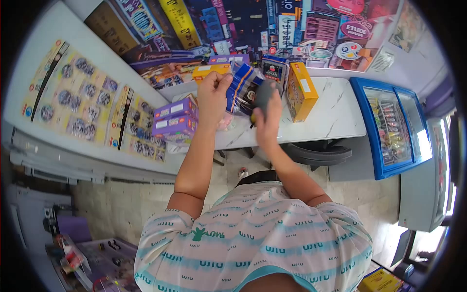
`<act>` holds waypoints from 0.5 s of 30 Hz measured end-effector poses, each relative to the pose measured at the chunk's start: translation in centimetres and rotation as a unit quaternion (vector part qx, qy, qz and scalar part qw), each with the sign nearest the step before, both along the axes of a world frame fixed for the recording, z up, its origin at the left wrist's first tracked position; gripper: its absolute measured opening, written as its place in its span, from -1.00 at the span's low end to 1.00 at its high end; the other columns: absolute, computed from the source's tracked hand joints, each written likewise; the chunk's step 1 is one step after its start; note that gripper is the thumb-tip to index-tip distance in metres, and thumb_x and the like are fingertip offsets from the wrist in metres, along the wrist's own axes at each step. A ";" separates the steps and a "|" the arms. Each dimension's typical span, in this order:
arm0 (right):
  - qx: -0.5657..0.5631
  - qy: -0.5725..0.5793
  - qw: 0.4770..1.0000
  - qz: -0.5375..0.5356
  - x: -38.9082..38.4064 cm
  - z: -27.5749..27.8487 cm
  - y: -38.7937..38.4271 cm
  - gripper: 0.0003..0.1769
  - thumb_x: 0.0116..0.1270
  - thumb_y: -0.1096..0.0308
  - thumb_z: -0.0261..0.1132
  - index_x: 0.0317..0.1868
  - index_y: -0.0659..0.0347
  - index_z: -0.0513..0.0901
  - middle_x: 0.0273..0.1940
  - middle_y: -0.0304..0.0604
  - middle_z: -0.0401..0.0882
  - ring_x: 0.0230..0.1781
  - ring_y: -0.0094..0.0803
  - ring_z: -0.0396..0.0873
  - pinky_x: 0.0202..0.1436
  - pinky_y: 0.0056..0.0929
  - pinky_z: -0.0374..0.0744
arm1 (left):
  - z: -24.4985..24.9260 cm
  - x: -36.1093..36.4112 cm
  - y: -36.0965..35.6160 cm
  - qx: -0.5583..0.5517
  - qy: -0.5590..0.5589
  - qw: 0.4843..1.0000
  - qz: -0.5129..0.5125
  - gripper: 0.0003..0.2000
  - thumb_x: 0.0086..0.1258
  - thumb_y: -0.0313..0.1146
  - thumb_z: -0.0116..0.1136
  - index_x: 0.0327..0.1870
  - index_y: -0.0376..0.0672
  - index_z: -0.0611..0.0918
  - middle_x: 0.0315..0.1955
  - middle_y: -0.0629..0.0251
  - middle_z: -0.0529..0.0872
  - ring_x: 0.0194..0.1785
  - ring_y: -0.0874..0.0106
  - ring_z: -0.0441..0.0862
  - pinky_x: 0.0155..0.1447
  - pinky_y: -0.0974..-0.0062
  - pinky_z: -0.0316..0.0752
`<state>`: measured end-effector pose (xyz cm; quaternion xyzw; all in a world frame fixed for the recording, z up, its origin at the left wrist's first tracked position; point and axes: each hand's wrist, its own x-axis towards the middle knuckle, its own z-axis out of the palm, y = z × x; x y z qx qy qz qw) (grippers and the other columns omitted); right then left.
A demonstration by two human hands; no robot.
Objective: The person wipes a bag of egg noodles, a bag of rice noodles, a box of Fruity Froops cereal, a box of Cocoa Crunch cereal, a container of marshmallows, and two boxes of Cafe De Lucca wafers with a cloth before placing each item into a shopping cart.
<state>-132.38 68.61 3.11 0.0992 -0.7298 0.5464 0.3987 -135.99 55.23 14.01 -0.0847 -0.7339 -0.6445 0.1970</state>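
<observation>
My left hand (214, 95) pinches the top corner of a blue packet (238, 87) with an orange stripe, held above the marble-patterned table. My right hand (269, 117), to the right of the packet, is closed around a dark grey object (264, 96), blurred by motion; what it is I cannot make out. A clear and dark part of the packet lies between the hands. Behind them stands a black packet (274, 69). Just right of my right hand, a yellow box (301, 92) stands upright. Another yellow box (210, 71) is partly hidden behind my left hand.
Purple boxes (175, 125) are stacked at the table's left end. The white marble-patterned table (335, 109) runs along a poster wall. A dark round stool or chair (318, 153) is tucked under its front edge. A blue-framed freezer (389, 126) stands to the right.
</observation>
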 end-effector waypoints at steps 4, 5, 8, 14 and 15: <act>-0.378 -0.164 0.888 0.205 -1.0 -1.9 2.5 -0.48 0.33 0.29 0.22 0.24 0.26 0.32 0.25 -0.01 0.34 0.29 -0.14 0.31 0.31 -0.08 0.25 | 2.8 4.8 -0.7 0.121 -0.006 0.993 -0.005 -0.82 0.34 -0.45 0.16 -0.49 -0.23 0.49 -0.62 0.53 0.47 -0.53 0.73 0.31 -0.44 0.70 0.24; -0.523 -0.213 0.753 0.340 -0.8 -2.1 2.7 -0.45 0.33 0.24 0.21 0.26 0.23 0.30 0.24 -0.02 0.36 0.27 -0.15 0.34 0.30 -0.06 0.29 | 3.5 5.9 -1.3 0.165 -0.013 0.986 -0.019 -0.83 0.33 -0.46 0.17 -0.48 -0.22 0.50 -0.62 0.53 0.48 -0.53 0.74 0.32 -0.44 0.72 0.25; -0.598 -0.261 0.544 0.527 -0.2 -5.3 1.9 -0.40 0.30 0.16 0.23 0.28 0.19 0.30 0.21 -0.05 0.41 0.23 -0.15 0.40 0.30 -0.03 0.35 | 5.7 8.7 -4.1 0.106 -0.037 0.994 -0.009 -0.82 0.33 -0.41 0.18 -0.50 -0.16 0.49 -0.58 0.54 0.52 -0.50 0.76 0.34 -0.40 0.74 0.25; -0.571 -0.302 0.443 0.621 3.8 -3.2 -2.8 -0.40 0.13 0.27 0.38 0.18 0.16 0.39 0.15 -0.14 0.50 0.16 -0.18 0.48 0.29 -0.08 0.41 | 9.8 12.8 -11.3 0.071 -0.121 0.989 -0.051 -0.74 0.42 -0.21 0.06 -0.12 -0.23 0.61 -0.19 0.25 0.68 -0.07 0.48 0.59 -0.04 0.54 0.50; -0.563 -0.312 0.433 0.631 4.3 -2.6 -3.6 -0.40 0.13 0.27 0.38 0.18 0.16 0.39 0.15 -0.14 0.50 0.16 -0.18 0.48 0.29 -0.08 0.41 | 9.6 14.0 -11.8 0.073 -0.116 0.990 -0.033 -0.74 0.42 -0.21 0.06 -0.12 -0.23 0.61 -0.19 0.25 0.68 -0.07 0.48 0.59 -0.04 0.54 0.50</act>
